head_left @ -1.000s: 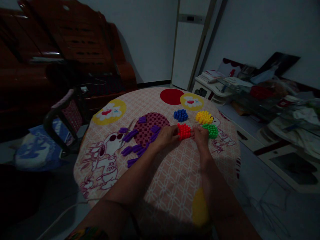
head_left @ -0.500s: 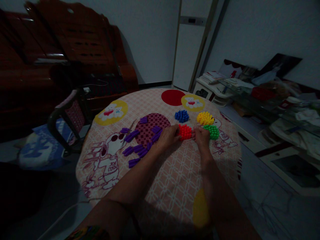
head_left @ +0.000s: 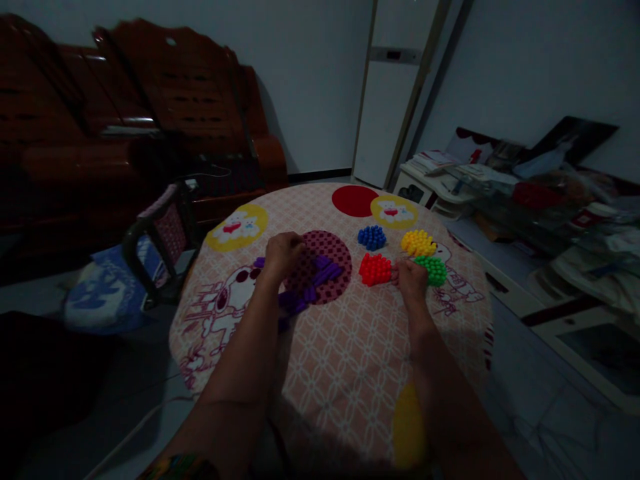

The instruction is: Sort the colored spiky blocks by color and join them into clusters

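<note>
On the round table, my right hand (head_left: pixel 412 277) is closed at the right end of a red clump of small bead-like knobs (head_left: pixel 375 269), its fingertips against it. Right behind that hand lies a similar green clump (head_left: pixel 433 271). A blue clump (head_left: pixel 371 237) and a yellow clump (head_left: pixel 419 243) sit farther back. Over at the left, my left hand (head_left: pixel 284 253) is lowered to the tabletop with curled fingers. It hovers or rests among short purple pieces (head_left: pixel 326 268); whatever its fingers hold is hidden. My left forearm covers several of the purple pieces.
A patterned cloth (head_left: pixel 340 360) covers the table. A small chair (head_left: pixel 160 233) stands at its left edge, with a wooden sofa (head_left: pixel 185 100) beyond. To the right runs a cluttered low cabinet (head_left: pixel 505 253). A tall white appliance (head_left: pixel 387 113) stands behind.
My left hand has left the red clump and moved left to the purple pieces, covering the far one. My right hand stays at the red clump. The view has shifted slightly.
</note>
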Tool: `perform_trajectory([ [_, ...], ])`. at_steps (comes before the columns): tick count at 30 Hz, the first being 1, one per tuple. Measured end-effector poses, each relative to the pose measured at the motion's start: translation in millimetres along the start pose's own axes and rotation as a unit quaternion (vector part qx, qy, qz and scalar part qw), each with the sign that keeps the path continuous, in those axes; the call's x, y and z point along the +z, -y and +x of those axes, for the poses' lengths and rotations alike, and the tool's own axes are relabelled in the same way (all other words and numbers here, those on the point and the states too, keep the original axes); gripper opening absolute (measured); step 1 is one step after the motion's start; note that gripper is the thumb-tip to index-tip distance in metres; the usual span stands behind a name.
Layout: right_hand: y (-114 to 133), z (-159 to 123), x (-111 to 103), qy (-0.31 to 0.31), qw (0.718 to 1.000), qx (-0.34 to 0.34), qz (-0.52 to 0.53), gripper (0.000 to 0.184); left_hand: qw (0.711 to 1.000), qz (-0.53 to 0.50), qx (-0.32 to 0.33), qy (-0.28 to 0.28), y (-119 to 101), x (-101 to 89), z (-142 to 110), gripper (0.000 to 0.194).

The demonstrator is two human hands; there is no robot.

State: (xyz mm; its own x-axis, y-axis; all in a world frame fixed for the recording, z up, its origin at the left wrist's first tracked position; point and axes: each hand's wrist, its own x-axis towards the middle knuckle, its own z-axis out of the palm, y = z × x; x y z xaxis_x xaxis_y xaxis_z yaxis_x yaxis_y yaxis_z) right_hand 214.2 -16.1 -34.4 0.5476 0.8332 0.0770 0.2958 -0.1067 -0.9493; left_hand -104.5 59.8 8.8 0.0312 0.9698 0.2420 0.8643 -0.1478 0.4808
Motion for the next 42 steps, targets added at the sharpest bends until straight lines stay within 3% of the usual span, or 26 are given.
perform_trajectory([
  [4,-1.8,-0.6,0.2,-0.008,1.0,-0.004,0.003,0.033,1.0,-0.007,-0.006,0.003,19.5,11.4,5.0,0.042],
  [10,-8.9,2.5,0.6,-0.006,1.0,-0.023,-0.003,0.034,0.988,-0.054,0.106,0.102,21.9,22.7,2.2,0.039],
  [16,-11.8,4.4,-0.2,-0.018,0.999,-0.028,-0.025,0.034,0.968,-0.122,0.138,0.173,11.5,5.3,-12.3,0.025],
  [18,-6.8,2.0,-4.2,-0.063,0.995,-0.063,-0.048,0.033,0.975,-0.128,0.112,0.144,19.5,-6.0,-12.6,0.026],
  [21,9.8,-10.3,-8.5,-0.147,0.97,-0.162,-0.107,0.035,0.993,-0.104,0.037,0.038,42.2,-18.2,-11.9,0.032],
  [23,25.1,-26.7,-4.0,-0.151,0.952,-0.232,-0.127,0.039,0.996,-0.086,-0.008,0.006,58.0,-19.4,-14.0,0.034],
  [25,40.2,-47.8,9.1,-0.094,0.94,-0.302,-0.125,0.042,0.997,-0.074,-0.039,0.002,68.9,-15.1,-18.9,0.037],
  [28,56.3,-77.7,41.6,0.058,0.913,-0.386,-0.121,0.036,0.996,-0.077,-0.042,-0.007,71.5,-4.1,-27.8,0.04],
  [32,62.3,-89.5,89.6,0.2,0.881,-0.397,-0.16,0.036,0.995,-0.093,0.021,0.008,55.9,9.2,-33.0,0.045],
  [37,63.4,-66.7,131.3,0.271,0.859,-0.341,-0.269,0.042,0.979,-0.129,0.137,0.073,33.2,24.8,-30.5,0.045],
  [42,64.9,-56.4,133.2,0.298,0.841,-0.334,-0.305,0.032,0.961,-0.162,0.194,0.115,26.3,32.9,-29.8,0.041],
])
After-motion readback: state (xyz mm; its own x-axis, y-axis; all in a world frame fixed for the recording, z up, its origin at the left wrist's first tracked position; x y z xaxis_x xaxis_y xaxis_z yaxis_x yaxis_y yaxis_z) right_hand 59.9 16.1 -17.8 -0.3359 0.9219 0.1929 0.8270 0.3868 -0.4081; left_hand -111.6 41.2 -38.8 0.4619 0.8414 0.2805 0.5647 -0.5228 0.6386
